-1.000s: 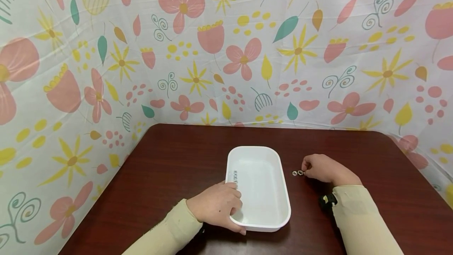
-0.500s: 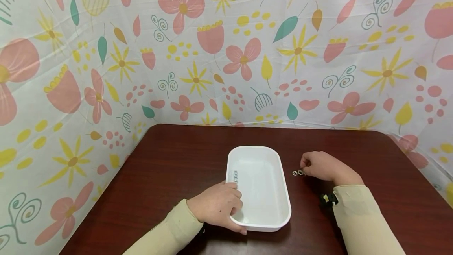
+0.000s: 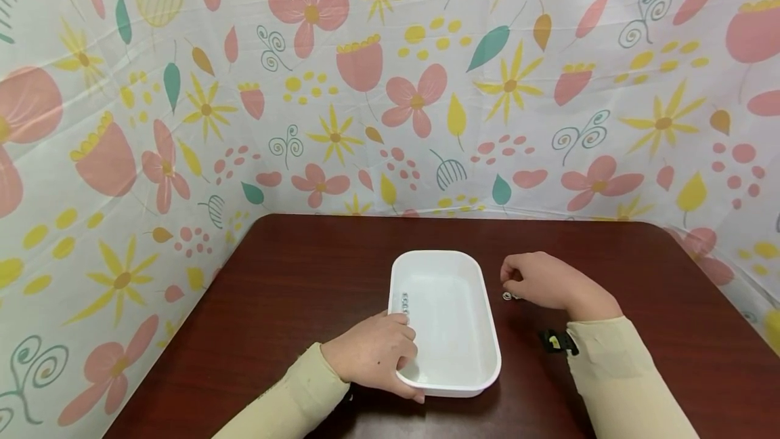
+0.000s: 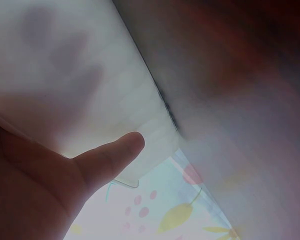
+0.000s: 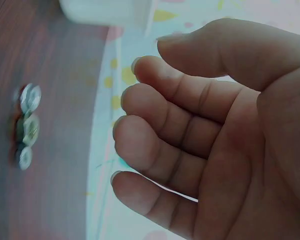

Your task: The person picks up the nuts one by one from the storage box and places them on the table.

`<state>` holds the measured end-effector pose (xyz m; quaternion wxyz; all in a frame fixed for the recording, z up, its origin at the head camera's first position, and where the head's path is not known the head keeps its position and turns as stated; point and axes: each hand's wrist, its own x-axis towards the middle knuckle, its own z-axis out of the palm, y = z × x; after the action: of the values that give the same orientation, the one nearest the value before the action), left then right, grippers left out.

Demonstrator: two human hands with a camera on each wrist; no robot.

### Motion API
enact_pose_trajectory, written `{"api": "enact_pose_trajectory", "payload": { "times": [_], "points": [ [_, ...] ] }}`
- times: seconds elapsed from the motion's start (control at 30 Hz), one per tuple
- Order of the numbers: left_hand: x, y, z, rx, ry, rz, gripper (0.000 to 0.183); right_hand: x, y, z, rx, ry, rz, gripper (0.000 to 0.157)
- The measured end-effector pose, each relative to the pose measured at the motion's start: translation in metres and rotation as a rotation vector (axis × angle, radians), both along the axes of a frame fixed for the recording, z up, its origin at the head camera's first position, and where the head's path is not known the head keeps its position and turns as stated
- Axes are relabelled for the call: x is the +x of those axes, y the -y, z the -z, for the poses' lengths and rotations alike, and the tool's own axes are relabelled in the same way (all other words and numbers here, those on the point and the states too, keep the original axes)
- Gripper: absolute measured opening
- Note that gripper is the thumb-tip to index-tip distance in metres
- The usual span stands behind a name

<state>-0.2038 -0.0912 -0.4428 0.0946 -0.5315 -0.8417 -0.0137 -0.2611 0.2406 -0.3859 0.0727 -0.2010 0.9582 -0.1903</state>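
My left hand point(image 3: 373, 352) grips the near-left rim of a white rectangular tray point(image 3: 453, 337). Its fingers reach inside and its thumb point(image 4: 112, 157) lies along the outer wall, as the left wrist view shows. Small metal nuts point(image 3: 405, 301) line the tray's left inner side, partly hidden by that hand. To the right of the tray, my right hand point(image 3: 542, 281) hovers over the table, fingers loosely curled around nothing. Just below its fingertips lie small metal nuts point(image 3: 507, 297); three touching in a row, the middle nut point(image 5: 30, 130) yellowish, show in the right wrist view.
The dark red-brown table point(image 3: 317, 276) has rounded far corners. A flower-patterned cloth point(image 3: 420, 148) hangs behind it and along the left side. A black strap point(image 3: 557, 341) sits at the right wrist.
My right hand has shifted left and slightly away, rising over the nuts on the table and covering part of their row. My left hand and the tray stay in place.
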Motion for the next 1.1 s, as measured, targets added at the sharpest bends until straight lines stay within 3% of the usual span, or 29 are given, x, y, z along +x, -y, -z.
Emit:
{"api": "enact_pose_trajectory", "payload": {
  "times": [0.43,0.67,1.1],
  "points": [
    [0.0,0.0,0.0,-0.002,0.011,-0.004,0.062,0.014,0.04,-0.011,0.022,-0.062,-0.131,0.006],
    [-0.001,-0.001,0.0,-0.016,0.013,-0.003,0.061,0.016,0.071,-0.016,0.073,-0.036,-0.177,0.01],
    [0.001,-0.001,0.001,0.007,-0.011,-0.007,0.061,0.005,0.122,-0.017,0.145,-0.099,-0.257,0.016]
  ]
}}
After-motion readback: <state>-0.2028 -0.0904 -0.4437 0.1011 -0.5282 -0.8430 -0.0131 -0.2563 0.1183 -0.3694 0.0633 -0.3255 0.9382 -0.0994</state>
